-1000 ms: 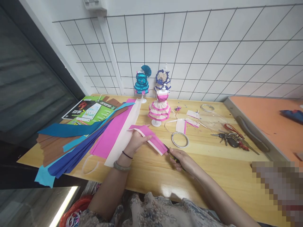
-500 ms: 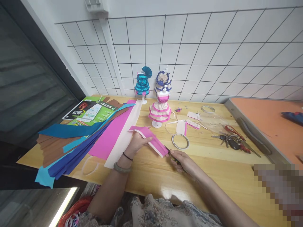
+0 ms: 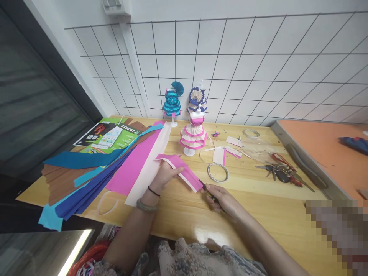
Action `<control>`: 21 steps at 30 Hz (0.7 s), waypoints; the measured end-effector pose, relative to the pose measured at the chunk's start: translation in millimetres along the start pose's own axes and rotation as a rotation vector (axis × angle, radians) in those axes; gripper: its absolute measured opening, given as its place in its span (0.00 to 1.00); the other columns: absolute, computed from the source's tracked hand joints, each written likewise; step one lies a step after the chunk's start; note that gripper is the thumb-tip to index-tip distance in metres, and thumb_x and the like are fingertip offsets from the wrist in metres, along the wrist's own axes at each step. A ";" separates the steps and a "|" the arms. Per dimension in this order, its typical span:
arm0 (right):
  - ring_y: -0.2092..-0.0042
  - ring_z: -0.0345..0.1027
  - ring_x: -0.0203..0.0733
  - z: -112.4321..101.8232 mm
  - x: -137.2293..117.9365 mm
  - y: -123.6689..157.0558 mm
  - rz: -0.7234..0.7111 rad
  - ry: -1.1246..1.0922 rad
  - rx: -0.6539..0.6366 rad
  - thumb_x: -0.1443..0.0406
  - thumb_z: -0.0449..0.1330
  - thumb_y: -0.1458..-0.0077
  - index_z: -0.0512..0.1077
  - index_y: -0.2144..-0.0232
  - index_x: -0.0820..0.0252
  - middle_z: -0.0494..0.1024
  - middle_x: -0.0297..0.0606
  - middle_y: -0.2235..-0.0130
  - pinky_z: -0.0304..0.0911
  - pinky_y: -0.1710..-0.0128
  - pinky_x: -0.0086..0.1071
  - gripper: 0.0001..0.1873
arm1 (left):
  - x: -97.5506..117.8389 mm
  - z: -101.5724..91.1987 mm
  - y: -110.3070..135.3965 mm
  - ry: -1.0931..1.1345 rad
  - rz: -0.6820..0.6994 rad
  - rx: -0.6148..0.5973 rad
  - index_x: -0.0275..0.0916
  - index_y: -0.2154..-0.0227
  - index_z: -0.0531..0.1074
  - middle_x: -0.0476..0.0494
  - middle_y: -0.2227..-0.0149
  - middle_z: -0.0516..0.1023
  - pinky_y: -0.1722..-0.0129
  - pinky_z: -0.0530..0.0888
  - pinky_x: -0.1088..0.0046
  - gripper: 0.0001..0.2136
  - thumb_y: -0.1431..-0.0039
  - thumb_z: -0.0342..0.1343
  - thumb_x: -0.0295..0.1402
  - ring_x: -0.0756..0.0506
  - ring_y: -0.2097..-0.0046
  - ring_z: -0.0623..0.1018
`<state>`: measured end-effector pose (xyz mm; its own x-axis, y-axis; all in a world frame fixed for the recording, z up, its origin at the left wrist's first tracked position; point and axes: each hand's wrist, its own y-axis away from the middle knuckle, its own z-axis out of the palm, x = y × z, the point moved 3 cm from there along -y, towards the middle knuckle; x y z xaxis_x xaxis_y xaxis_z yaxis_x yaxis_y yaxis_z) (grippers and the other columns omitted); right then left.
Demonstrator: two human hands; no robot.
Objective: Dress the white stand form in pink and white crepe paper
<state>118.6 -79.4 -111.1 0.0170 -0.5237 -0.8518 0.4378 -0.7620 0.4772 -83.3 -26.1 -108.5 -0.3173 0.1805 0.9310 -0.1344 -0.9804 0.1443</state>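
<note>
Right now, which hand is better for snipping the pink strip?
Probably the right hand: it already holds the scissors, with their tip by the near end of the pink strip. The left hand is busy holding that strip.

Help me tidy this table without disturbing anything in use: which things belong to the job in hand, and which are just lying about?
In the job:
pink-and-white strip, in the left hand
cutting tool, in the right hand
probably the pink sheet and white sheet

Apparently just lying about:
bunch of keys
printed leaflets
</note>
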 end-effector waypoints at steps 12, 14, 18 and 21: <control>0.84 0.41 0.25 -1.6 0.2 0.7 0.015 0.056 0.074 0.43 0.56 0.55 0.66 0.70 0.62 0.55 0.23 0.84 0.35 0.85 0.24 0.27 | -1.9 -0.6 -2.1 0.014 0.002 -0.023 0.36 0.43 0.57 0.40 0.60 0.78 0.52 0.71 0.59 0.36 0.56 0.64 0.27 0.41 0.54 0.76; 0.84 0.41 0.25 -2.3 1.2 -0.2 0.006 0.065 0.075 0.43 0.56 0.54 0.66 0.70 0.62 0.55 0.23 0.84 0.36 0.86 0.24 0.27 | -2.0 -0.5 -1.9 0.014 -0.008 -0.020 0.36 0.43 0.57 0.40 0.60 0.78 0.52 0.72 0.60 0.36 0.56 0.64 0.27 0.41 0.54 0.76; 0.86 0.41 0.25 -4.4 4.0 -3.2 -0.012 0.091 0.083 0.43 0.56 0.54 0.67 0.71 0.62 0.55 0.22 0.85 0.36 0.87 0.24 0.26 | -2.0 0.3 -0.9 0.020 -0.014 -0.016 0.37 0.43 0.57 0.40 0.59 0.77 0.53 0.72 0.61 0.36 0.56 0.64 0.27 0.42 0.55 0.76; 0.86 0.40 0.25 -5.7 5.8 -4.9 -0.021 0.098 0.087 0.44 0.56 0.54 0.67 0.71 0.62 0.55 0.22 0.86 0.36 0.87 0.24 0.26 | -2.7 0.5 -1.0 0.019 -0.015 -0.018 0.37 0.43 0.57 0.41 0.60 0.77 0.54 0.72 0.62 0.36 0.56 0.64 0.28 0.42 0.55 0.76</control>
<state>121.7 -76.5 -119.6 0.0982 -0.4712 -0.8766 0.3592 -0.8046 0.4728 -81.9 -25.6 -111.1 -0.3329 0.1970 0.9222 -0.1559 -0.9760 0.1522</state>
